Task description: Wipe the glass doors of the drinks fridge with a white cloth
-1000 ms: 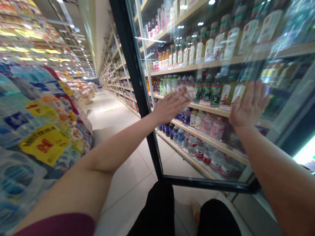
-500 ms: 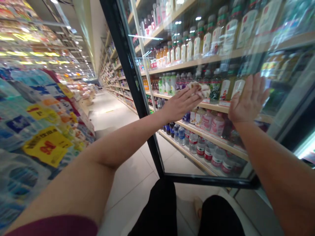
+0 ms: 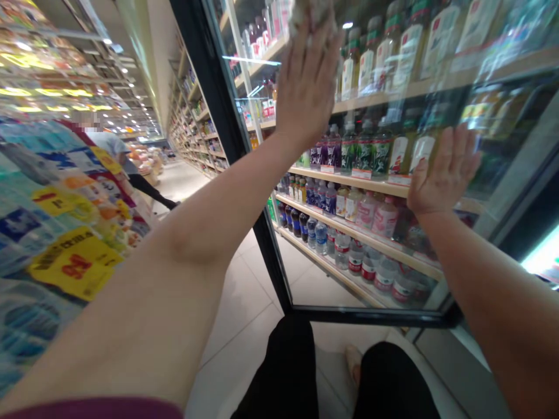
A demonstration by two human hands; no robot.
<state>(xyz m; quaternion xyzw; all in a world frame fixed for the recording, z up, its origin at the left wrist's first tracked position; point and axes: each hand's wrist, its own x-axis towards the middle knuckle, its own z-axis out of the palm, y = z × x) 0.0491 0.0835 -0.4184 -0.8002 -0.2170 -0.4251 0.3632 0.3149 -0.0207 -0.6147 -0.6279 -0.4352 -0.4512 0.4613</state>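
My left hand (image 3: 305,93) is raised high against the glass door (image 3: 225,105), fingers stretched upward over a whitish crumpled cloth (image 3: 312,14). The cloth lies between the fingertips and the pane, partly cut off by the top of the view. Lower down and to the right, my right hand (image 3: 443,171) rests on the same pane with the palm flat and fingers extended. It holds nothing. The door has a dark frame and stands swung open in front of me.
Behind the pane, shelves (image 3: 393,189) hold rows of drink bottles (image 3: 340,250). Packaged goods with a yellow price sign (image 3: 76,262) are stacked at the left. A person (image 3: 107,142) walks in the aisle beyond. My legs (image 3: 279,366) are close to the door's bottom edge.
My left hand has moved up the glass and somewhat left, carrying the cloth with it. The right hand stays in place. A person has come into view in the aisle.
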